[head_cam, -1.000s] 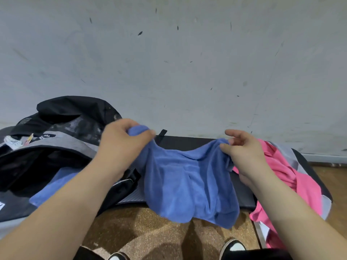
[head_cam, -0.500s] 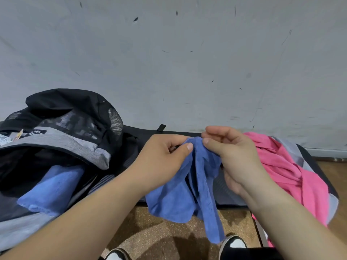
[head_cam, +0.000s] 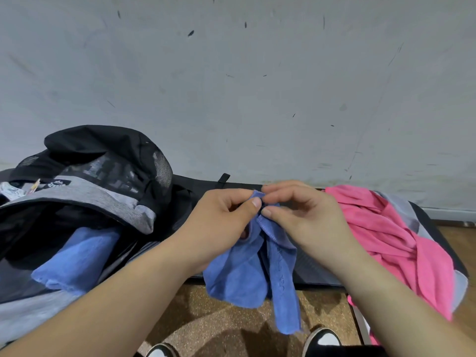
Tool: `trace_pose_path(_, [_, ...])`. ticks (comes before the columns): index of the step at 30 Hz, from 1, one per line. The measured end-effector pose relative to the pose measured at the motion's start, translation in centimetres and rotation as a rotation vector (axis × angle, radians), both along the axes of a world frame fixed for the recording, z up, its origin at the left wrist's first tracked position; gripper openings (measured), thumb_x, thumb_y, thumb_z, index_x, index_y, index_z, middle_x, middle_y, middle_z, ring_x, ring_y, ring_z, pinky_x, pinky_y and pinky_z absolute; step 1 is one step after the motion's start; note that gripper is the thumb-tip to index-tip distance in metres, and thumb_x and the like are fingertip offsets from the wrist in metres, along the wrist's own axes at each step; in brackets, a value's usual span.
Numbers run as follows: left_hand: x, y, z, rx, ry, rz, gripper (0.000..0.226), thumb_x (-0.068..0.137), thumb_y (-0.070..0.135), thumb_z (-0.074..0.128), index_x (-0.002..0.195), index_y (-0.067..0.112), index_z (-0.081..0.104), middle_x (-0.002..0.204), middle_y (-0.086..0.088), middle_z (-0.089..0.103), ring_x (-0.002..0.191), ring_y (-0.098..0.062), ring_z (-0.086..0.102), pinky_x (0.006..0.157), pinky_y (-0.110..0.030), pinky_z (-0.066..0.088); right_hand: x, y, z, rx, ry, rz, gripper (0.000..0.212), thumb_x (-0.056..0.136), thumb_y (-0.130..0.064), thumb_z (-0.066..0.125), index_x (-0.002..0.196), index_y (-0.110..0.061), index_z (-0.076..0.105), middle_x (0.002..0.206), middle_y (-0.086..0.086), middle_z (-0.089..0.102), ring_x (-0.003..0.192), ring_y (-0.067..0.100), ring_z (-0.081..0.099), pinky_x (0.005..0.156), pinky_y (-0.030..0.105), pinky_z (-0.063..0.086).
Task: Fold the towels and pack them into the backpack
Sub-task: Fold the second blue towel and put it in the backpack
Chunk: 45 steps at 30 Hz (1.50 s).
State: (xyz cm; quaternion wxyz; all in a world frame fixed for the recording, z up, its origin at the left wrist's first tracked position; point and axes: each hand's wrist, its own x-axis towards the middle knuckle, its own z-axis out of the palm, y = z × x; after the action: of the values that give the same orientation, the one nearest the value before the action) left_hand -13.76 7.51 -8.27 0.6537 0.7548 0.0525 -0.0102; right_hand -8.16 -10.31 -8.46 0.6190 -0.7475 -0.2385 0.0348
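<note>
The left hand (head_cam: 221, 222) and right hand (head_cam: 304, 217) pinch a blue towel's (head_cam: 239, 276) corners together above a mat (head_cam: 313, 269). A backpack (head_cam: 103, 191), cut off at left, holds a second towel (head_cam: 77, 256); a pink towel (head_cam: 394, 243) lies right.

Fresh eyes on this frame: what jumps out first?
Dead centre, the left hand and right hand pinch the top edge of a blue towel together, the rest hanging down. To the left sits an open backpack with a second blue towel sticking out of its mouth; to the right, a crumpled pink towel.
</note>
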Motion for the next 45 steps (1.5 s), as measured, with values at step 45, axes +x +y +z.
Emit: trace_pose_path(45, [-1.7,0.5,2.0,-0.121,0.006,0.015,0.016,0.104,0.018,0.060,0.101,0.008,0.073,0.090,-0.018,0.073,0.081,-0.017,0.062,0.078,-0.035,0.049,0.7,0.0,0.3,-0.080,0.113,0.209,0.029,0.089,-0.038,0.075,0.109,-0.020,0.067,0.094,-0.005,0.073,0.088,0.008,0.067,0.079,0.022,0.053])
